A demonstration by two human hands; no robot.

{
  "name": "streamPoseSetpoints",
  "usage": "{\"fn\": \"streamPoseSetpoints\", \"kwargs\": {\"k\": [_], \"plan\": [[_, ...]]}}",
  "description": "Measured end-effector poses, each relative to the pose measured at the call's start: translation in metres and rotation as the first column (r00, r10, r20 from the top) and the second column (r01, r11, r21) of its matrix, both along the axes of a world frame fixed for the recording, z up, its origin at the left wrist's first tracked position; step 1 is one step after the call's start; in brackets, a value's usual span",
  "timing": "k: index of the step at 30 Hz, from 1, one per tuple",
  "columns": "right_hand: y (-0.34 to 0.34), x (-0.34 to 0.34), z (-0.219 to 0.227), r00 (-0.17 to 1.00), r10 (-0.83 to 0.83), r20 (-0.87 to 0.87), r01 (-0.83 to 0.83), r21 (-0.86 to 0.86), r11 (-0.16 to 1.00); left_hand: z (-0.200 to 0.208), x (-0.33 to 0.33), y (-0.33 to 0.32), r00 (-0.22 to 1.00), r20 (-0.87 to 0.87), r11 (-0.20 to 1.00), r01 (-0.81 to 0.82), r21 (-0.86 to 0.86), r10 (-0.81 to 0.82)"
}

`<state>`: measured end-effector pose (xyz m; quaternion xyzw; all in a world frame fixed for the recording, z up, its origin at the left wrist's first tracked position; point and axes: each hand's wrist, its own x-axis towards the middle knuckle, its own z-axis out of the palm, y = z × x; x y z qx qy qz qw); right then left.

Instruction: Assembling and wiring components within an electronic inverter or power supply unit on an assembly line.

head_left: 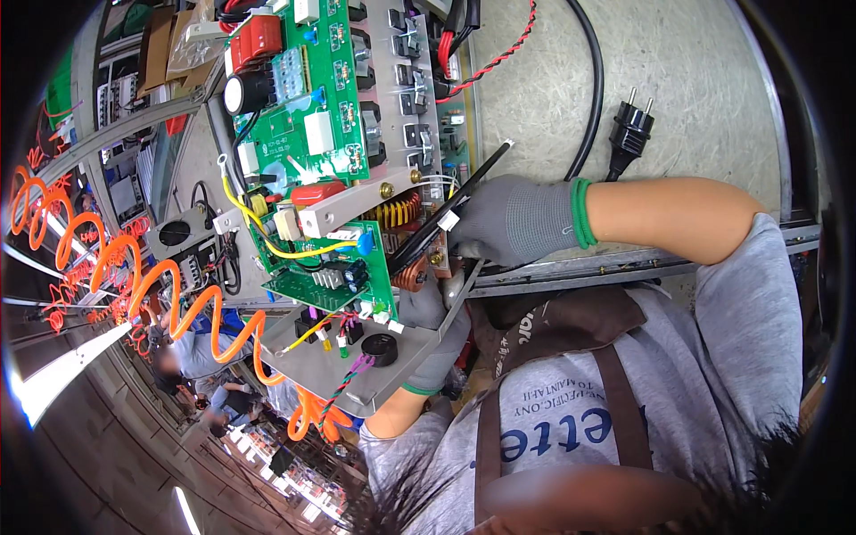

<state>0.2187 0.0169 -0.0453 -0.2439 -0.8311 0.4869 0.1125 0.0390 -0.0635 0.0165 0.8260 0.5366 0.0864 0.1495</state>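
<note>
The circuit-board unit (352, 156) sits at the workbench's near edge (557, 276). The right hand (515, 221) curls beside a black lead (482, 170), the left hand (425, 308) at the metal panel (403, 366) — what either grips, I cannot tell. Should the panel tip, the twisted wire (336, 390) could snag.

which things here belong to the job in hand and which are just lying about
Likely the job:
green rectangular circuit boards
bent grey metal panel, by the grey-gloved left hand
slender black strip, by the right hand

Likely just about:
orange coiled hose, hanging
brown cardboard
</note>
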Motion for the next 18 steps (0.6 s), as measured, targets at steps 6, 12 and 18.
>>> {"fn": "streamPoseSetpoints", "kwargs": {"k": [6,12,18], "plan": [[0.006,-0.002,0.005,0.997,0.074,0.027,-0.076,0.075,0.994,0.0,0.001,-0.001,0.998,0.05,0.999,-0.021,-0.028,0.022],[0.003,-0.013,-0.005,0.993,0.104,0.052,-0.11,0.147,0.983,-0.071,-0.05,-0.028,0.94,-0.003,0.932,-0.339,0.127,0.342],[0.0,-0.008,0.018,0.985,0.044,0.168,-0.058,0.077,0.995,0.005,-0.002,-0.001,1.0,-0.006,0.999,-0.02,-0.04,0.02]]}}
